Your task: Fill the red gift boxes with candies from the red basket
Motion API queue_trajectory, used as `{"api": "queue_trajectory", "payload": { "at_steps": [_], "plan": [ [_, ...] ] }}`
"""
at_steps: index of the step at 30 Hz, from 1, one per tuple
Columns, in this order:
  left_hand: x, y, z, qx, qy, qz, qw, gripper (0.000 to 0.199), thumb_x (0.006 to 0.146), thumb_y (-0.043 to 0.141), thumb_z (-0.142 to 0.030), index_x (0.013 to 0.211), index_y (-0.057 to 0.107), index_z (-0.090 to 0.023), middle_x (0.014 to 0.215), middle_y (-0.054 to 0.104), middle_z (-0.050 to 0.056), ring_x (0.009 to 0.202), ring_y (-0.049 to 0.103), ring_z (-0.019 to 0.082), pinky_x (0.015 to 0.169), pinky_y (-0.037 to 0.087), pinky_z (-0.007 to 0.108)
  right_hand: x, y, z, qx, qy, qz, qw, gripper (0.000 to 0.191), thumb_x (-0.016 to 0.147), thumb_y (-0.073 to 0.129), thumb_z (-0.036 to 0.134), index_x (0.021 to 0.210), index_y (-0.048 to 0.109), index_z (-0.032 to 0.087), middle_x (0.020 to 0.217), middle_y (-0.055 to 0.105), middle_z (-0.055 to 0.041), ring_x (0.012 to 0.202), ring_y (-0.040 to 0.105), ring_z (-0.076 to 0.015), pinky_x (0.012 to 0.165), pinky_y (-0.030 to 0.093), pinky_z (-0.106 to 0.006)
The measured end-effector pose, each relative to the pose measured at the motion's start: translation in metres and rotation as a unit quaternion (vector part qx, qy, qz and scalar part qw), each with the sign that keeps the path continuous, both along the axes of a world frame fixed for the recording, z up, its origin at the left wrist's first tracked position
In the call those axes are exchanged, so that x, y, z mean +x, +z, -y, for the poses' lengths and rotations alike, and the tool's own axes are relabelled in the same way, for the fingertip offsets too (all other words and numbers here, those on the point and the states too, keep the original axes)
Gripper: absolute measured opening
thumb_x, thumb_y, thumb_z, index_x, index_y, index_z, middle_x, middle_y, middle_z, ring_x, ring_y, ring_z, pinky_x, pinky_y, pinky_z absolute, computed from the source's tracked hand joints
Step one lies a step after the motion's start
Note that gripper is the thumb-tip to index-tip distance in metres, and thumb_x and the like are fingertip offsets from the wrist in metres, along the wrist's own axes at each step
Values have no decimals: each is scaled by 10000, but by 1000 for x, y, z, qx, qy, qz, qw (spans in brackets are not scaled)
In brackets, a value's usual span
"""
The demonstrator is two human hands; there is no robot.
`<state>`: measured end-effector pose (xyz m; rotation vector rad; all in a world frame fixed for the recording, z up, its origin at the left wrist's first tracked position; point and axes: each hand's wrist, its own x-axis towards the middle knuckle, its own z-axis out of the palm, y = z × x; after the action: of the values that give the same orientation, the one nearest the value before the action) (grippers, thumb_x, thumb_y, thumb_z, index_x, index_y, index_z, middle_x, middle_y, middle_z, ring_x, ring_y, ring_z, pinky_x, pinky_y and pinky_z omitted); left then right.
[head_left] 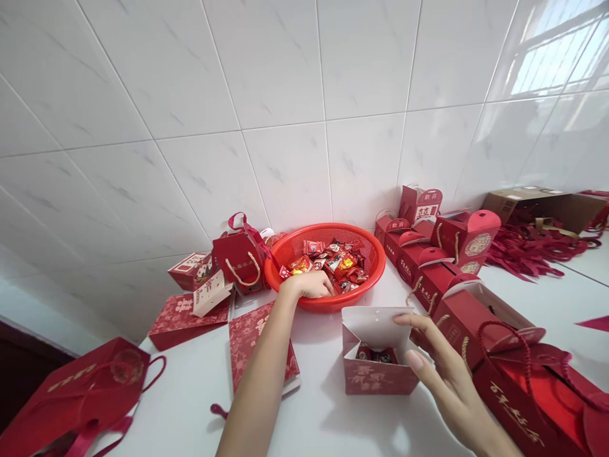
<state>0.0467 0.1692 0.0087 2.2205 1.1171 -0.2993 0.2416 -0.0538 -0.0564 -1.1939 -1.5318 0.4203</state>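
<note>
A red plastic basket (328, 304) by the wall holds many wrapped candies (340, 261). My left hand (313, 285) reaches over its front rim with fingers curled down among the candies; the fingertips are hidden, so what they grip does not show. In front of the basket, to its right, stands a red gift box (378, 377) with its top open and its inside white. A few dark red wrapped candies (375, 353) lie in it. My right hand (440, 365) holds the box at its right wall, fingers along the upper edge and thumb near the front corner.
Several red gift boxes (431, 279) with handles line the right side. Beyond them a cardboard carton (585, 206) spills red ribbons (523, 251). On the left are a flat red box (247, 346), a small handled bag (240, 257) and a larger red bag (90, 393).
</note>
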Motion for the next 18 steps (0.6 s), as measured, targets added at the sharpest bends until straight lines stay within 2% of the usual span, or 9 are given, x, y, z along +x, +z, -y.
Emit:
{"api": "queue_trajectory", "payload": {
  "at_steps": [6,9,12,16,18],
  "plan": [
    [-1,-1,-3,38,-31,56,997,242,717,576,-221,833,778,-158,902,770,43,808,650,182,703,454,225,1,0,1,-5,7,2,1000,249,1015,476,428,1236,543,334,1096,646,1,1043,644,-172,801,522,-190],
    [-1,-7,-5,31,5,146,989,237,760,576,-261,869,754,-149,854,740,46,759,639,172,675,460,230,1,0,1,-6,10,1,1000,250,1019,470,424,1239,535,325,1103,638,-3,1024,647,-170,815,515,-202],
    [-1,-9,-6,37,47,246,967,237,783,582,-288,897,724,-136,835,708,48,770,628,177,698,470,249,1,0,0,-8,6,5,1000,247,1019,471,418,1238,534,323,1062,636,-4,1033,642,-176,802,509,-206],
    [-1,-2,-3,50,61,305,949,310,803,622,-401,930,709,-132,760,655,29,697,575,162,681,448,263,2,-1,0,-15,9,3,1000,253,1018,467,421,1238,535,315,1060,633,-13,1051,637,-191,800,515,-224],
    [0,3,1,47,60,333,940,379,802,637,-487,927,704,-135,786,655,32,727,581,167,714,456,273,1,-1,0,-15,5,3,1000,259,1016,465,427,1235,541,310,1067,639,-18,1046,640,-198,783,521,-231]
  ]
}}
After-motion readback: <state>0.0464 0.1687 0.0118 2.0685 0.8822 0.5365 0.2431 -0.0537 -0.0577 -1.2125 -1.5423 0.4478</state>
